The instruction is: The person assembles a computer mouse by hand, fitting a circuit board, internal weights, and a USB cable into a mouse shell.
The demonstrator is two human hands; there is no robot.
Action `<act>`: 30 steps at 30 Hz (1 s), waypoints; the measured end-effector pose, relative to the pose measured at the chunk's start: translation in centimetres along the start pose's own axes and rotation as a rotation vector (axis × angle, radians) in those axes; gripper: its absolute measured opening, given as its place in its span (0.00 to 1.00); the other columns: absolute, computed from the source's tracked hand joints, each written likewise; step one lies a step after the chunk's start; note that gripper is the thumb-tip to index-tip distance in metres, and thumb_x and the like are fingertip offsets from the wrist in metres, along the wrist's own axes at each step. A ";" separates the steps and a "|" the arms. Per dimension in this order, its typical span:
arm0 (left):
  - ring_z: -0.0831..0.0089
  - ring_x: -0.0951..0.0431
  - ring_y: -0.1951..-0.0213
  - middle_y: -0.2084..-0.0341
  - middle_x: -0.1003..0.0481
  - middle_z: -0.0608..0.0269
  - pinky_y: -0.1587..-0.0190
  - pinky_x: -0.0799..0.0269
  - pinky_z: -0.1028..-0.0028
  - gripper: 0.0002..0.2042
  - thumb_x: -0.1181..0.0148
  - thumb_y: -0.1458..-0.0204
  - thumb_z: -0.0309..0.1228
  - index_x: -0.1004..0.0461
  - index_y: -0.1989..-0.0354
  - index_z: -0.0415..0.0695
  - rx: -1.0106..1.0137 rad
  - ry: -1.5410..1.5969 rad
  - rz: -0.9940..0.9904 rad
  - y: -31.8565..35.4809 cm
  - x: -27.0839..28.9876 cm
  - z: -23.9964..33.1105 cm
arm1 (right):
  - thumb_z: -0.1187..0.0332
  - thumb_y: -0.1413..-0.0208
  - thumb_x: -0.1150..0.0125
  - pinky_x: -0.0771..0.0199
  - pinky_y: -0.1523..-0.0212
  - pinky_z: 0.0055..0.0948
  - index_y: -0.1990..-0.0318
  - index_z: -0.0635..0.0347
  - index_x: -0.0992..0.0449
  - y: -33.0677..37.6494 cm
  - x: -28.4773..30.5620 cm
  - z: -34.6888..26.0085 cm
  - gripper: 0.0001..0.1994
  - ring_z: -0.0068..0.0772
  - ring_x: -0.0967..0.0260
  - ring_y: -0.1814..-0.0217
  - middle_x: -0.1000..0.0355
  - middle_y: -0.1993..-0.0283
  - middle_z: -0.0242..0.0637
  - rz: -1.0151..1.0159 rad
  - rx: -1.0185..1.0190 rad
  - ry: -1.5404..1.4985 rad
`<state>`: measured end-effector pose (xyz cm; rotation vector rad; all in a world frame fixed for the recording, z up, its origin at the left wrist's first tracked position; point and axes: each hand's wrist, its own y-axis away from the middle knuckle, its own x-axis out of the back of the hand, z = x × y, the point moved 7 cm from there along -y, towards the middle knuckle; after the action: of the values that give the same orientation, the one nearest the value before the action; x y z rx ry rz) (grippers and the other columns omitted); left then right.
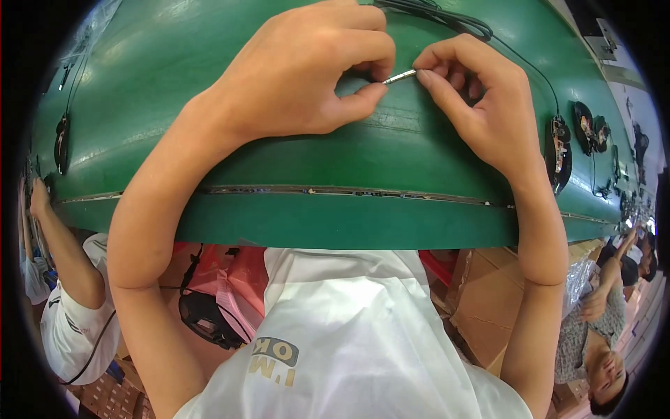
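Note:
A short, thin silver metal rod (400, 76) with darker bands spans the gap between my two hands, just above the green tabletop (335, 157). My left hand (300, 77) is closed at its left end, with the thumb and a curled finger at the narrow tip. The right end sits in a pinch between the thumb and index finger of my right hand (481, 87); its other fingers curl loosely inward. Whether the rod is one piece or two is too small to tell.
Coiled black cable (447, 15) lies beyond my hands, one strand running to an opened black device (558, 153) with exposed circuitry. More opened devices (592, 129) lie farther right, another (61, 143) far left. Small parts line a groove (310, 190) near the edge. People sit both sides.

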<state>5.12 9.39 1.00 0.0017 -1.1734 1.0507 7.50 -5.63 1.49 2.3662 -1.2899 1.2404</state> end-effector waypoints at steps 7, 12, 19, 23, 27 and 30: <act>0.64 0.29 0.71 0.72 0.28 0.61 0.65 0.29 0.73 0.06 0.34 0.58 0.24 0.25 0.72 0.43 -0.001 0.007 0.021 0.4 0.2 -0.8 | 0.77 0.52 0.36 0.35 0.69 0.21 0.67 0.61 0.21 -0.5 -0.1 0.3 0.04 0.24 0.37 0.72 0.27 0.72 0.29 -0.028 -0.014 -0.046; 0.64 0.29 0.71 0.72 0.28 0.62 0.66 0.29 0.72 0.06 0.34 0.58 0.23 0.25 0.72 0.43 0.036 -0.009 0.071 0.7 0.5 -1.1 | 0.77 0.54 0.36 0.33 0.69 0.23 0.69 0.61 0.22 -0.8 -0.4 0.4 0.03 0.26 0.36 0.73 0.27 0.72 0.30 -0.054 -0.018 -0.074; 0.64 0.28 0.71 0.72 0.28 0.62 0.66 0.29 0.72 0.06 0.34 0.58 0.22 0.25 0.72 0.43 0.078 0.017 0.026 0.6 0.6 -1.5 | 0.76 0.53 0.35 0.36 0.68 0.20 0.68 0.61 0.22 -0.8 -0.7 -0.1 0.04 0.23 0.39 0.72 0.28 0.72 0.28 -0.086 0.023 -0.070; 0.64 0.28 0.71 0.72 0.28 0.62 0.66 0.29 0.72 0.05 0.35 0.57 0.22 0.25 0.72 0.43 0.091 0.020 0.022 0.8 0.6 -1.6 | 0.77 0.53 0.35 0.37 0.68 0.19 0.67 0.61 0.21 -0.8 -0.9 -0.1 0.05 0.22 0.41 0.72 0.29 0.72 0.27 -0.094 0.019 -0.060; 0.64 0.28 0.71 0.72 0.28 0.61 0.66 0.29 0.72 0.05 0.35 0.57 0.22 0.25 0.72 0.43 0.098 0.038 0.005 0.9 0.6 -1.9 | 0.74 0.55 0.35 0.33 0.69 0.23 0.70 0.62 0.22 -0.9 -0.9 0.0 0.04 0.26 0.36 0.74 0.27 0.73 0.30 -0.071 0.004 -0.056; 0.64 0.28 0.71 0.72 0.27 0.61 0.66 0.29 0.72 0.05 0.35 0.56 0.22 0.25 0.72 0.43 0.098 0.056 -0.010 0.9 0.7 -2.0 | 0.77 0.54 0.35 0.38 0.68 0.19 0.68 0.61 0.21 -0.8 -1.0 -0.1 0.05 0.21 0.40 0.72 0.29 0.73 0.26 -0.091 -0.010 -0.057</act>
<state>5.95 11.34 0.16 0.0540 -1.0694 1.0920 7.80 -4.47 0.93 2.4404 -1.1869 1.1460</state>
